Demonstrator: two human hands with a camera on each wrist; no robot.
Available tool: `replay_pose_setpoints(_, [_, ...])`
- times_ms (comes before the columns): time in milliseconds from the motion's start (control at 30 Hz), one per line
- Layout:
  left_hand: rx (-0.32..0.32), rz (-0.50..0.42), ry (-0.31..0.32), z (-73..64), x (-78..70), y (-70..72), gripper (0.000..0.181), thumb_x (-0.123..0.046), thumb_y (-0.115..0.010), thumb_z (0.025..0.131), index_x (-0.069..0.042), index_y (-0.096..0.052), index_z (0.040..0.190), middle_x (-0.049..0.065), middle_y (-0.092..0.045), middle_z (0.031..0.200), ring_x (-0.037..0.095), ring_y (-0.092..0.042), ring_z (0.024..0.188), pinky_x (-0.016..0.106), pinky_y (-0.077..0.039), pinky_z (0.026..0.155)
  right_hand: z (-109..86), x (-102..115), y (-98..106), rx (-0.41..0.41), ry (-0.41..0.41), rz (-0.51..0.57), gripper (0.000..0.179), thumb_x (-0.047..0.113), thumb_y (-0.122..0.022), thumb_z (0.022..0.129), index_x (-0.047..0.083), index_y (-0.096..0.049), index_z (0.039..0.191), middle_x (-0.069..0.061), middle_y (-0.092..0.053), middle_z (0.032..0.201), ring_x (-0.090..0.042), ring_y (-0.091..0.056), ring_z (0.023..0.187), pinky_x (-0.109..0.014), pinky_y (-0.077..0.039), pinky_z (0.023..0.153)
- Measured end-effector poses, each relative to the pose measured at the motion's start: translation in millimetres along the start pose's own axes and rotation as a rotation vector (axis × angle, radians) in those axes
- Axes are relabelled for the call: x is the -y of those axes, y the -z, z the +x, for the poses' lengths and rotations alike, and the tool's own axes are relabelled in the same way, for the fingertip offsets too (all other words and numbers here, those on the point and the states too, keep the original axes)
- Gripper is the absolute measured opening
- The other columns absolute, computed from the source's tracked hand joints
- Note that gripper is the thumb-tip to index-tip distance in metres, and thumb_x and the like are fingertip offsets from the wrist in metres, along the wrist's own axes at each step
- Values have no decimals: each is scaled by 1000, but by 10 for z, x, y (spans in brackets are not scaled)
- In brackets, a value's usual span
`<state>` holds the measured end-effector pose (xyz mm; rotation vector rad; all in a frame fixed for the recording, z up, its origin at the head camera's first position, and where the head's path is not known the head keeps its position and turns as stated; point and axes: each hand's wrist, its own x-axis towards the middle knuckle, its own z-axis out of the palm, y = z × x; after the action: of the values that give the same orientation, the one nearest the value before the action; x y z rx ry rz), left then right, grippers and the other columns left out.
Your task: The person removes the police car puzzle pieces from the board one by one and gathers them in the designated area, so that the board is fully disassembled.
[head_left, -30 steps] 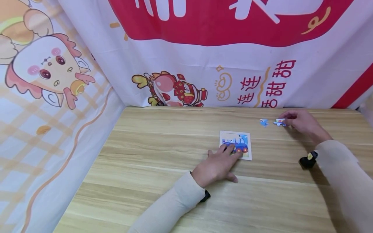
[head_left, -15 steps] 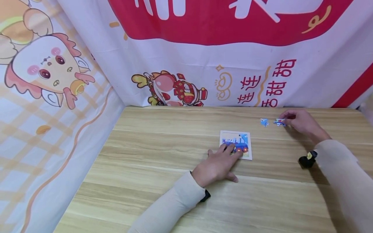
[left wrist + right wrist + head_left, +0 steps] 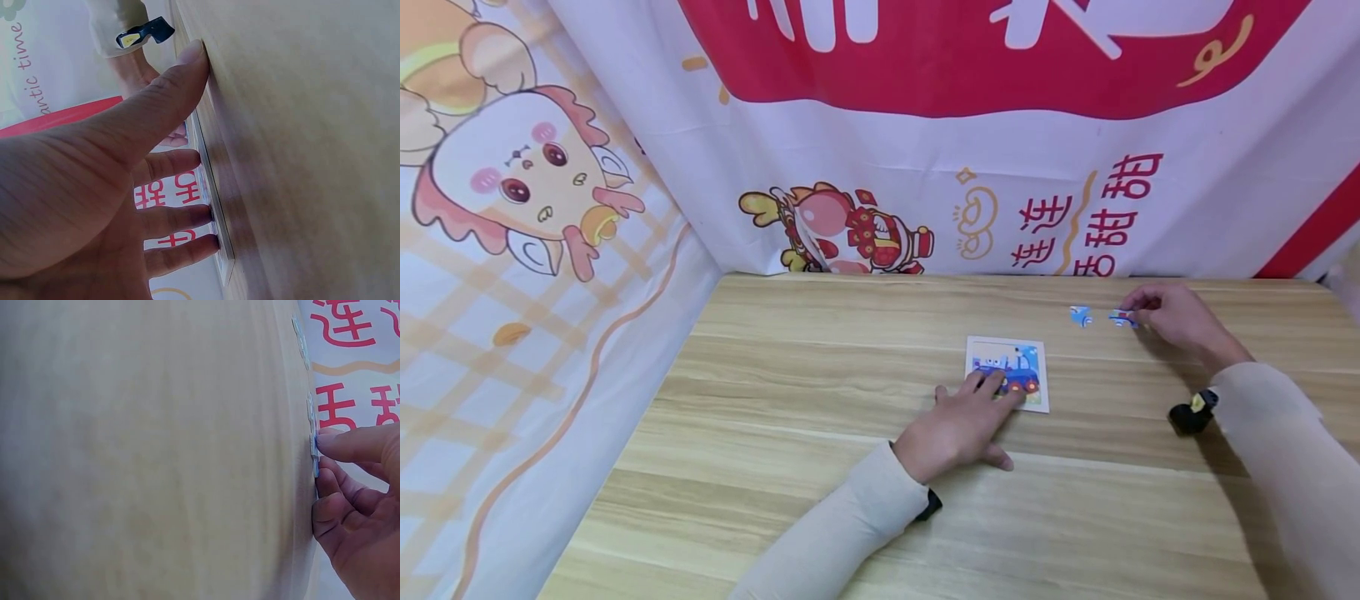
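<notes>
My left hand rests its fingertips on a framed jigsaw puzzle with a blue vehicle picture. Those fingers are spread and fairly straight, and they cover the puzzle's lower left part. In the left wrist view the thumb stands apart from the thin puzzle board. Near the table's back edge my right hand has thumb and curled fingers at a small jigsaw piece, pinching it low at the tabletop. Its right end is hidden by the fingers. Another blue jigsaw piece lies just left of it, untouched.
The wooden table ends at the back against a white and red printed cloth. A patterned cloth hangs along the left side. Black wrist mounts sit at both sleeves.
The jigsaw piece at my right fingers has shifted slightly right and turned a little, widening the gap to the other piece. The left hand and the framed puzzle stay still.
</notes>
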<state>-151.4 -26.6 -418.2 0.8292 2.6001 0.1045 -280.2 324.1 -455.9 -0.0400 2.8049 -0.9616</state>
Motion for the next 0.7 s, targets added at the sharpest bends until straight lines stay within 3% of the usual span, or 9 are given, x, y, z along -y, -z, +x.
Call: replay_pose_setpoints(700, [-19, 6, -5, -4, 11, -9, 89, -54, -82, 85, -33, -40, 160, 2, -29, 173, 28, -27, 159, 68, -39, 113, 2, -9, 23, 38, -33, 30, 28, 8, -57, 105, -1, -67, 129, -24, -59, 125, -34, -51, 108, -35, -46, 78])
